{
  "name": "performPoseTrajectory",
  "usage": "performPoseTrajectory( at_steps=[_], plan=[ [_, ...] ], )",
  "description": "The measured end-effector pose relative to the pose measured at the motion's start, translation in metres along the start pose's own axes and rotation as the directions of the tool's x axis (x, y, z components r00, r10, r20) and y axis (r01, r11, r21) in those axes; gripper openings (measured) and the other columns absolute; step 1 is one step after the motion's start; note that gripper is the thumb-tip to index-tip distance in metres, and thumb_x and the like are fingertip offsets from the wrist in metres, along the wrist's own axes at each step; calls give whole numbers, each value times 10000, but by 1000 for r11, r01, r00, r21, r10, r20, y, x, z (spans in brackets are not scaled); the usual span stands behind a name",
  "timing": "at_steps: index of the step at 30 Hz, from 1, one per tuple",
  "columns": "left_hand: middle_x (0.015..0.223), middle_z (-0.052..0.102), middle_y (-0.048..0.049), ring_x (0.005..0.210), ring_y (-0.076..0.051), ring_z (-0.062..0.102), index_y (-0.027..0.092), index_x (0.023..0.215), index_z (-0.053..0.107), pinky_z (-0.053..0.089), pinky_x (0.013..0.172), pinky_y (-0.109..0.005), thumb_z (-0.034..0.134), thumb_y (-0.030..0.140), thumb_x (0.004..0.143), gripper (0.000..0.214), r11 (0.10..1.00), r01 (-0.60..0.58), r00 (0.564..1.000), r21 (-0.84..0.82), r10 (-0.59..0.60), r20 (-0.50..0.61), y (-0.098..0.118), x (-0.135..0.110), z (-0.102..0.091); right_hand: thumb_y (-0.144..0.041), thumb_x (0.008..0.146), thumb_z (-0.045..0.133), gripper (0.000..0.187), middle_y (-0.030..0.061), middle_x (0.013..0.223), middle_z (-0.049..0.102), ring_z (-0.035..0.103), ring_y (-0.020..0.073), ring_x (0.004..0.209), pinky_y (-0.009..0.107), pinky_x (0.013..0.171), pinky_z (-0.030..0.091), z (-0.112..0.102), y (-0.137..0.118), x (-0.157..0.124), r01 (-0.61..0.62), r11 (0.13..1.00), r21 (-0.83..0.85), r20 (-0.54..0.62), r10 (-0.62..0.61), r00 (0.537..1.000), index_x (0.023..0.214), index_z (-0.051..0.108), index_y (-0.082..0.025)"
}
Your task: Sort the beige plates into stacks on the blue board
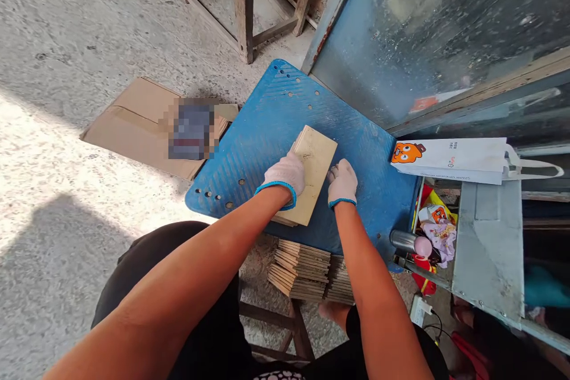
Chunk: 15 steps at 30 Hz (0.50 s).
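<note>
A small stack of thin, pale wooden boards lies at a slant on a blue plastic tabletop. My left hand, in a white knitted glove with a blue cuff, is closed around the left edge of the stack. To the right of the boards, just apart from them, is my right hand in a matching glove. Its fingers are curled in, and whatever they may hold is hidden. Below the table's near edge, many more boards stand in neat piles.
Flattened cardboard lies on the floor at left, with a blurred-out patch over it. A white paper bag, a steel flask and crumpled wrappers are at right. Wooden stool legs stand behind, beside a glazed metal panel.
</note>
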<state>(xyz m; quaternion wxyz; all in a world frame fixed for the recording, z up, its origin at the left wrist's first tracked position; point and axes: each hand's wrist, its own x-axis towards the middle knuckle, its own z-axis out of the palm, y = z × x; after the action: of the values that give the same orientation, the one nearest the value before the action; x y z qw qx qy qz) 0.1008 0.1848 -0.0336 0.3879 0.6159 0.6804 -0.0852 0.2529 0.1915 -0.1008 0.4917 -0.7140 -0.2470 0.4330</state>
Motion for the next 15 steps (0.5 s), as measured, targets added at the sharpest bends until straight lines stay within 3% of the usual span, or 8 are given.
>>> performPoseTrajectory(
  at_steps=[3,7,11,15],
  plan=[
    [1217,573,-261,1102,-343,628,50,1330,409,535,869,-425,460,208,882,478,999,-18,999,47,20,-34,7,-5,-3,-406,779,634,248,-9,752,592,584,113,668,253,662,526,-36,8,-27,-166,964,208,-16,173,985,879,588,-184],
    [1281,534,-271,1120,-343,611,64,1343,391,521,887,-401,544,295,859,558,994,-58,992,90,67,-102,23,-16,-10,-472,805,652,310,-30,580,516,496,101,506,266,564,523,-98,30,-77,-300,923,241,64,294,954,785,616,-164],
    [1317,532,-254,1132,-347,600,78,1369,363,505,896,-392,545,374,860,617,979,-164,973,119,180,-147,45,-27,-9,-492,819,649,354,-54,507,416,388,83,427,224,438,428,-155,59,-132,-377,876,302,94,366,926,686,566,-175],
    [1225,607,-225,1155,-342,586,48,1326,419,475,928,-377,539,392,853,597,941,-295,927,167,324,-191,60,-43,-4,-525,798,663,416,-94,477,272,243,62,384,203,371,328,-190,85,-181,-437,800,412,176,400,899,621,472,-201]
  ],
)
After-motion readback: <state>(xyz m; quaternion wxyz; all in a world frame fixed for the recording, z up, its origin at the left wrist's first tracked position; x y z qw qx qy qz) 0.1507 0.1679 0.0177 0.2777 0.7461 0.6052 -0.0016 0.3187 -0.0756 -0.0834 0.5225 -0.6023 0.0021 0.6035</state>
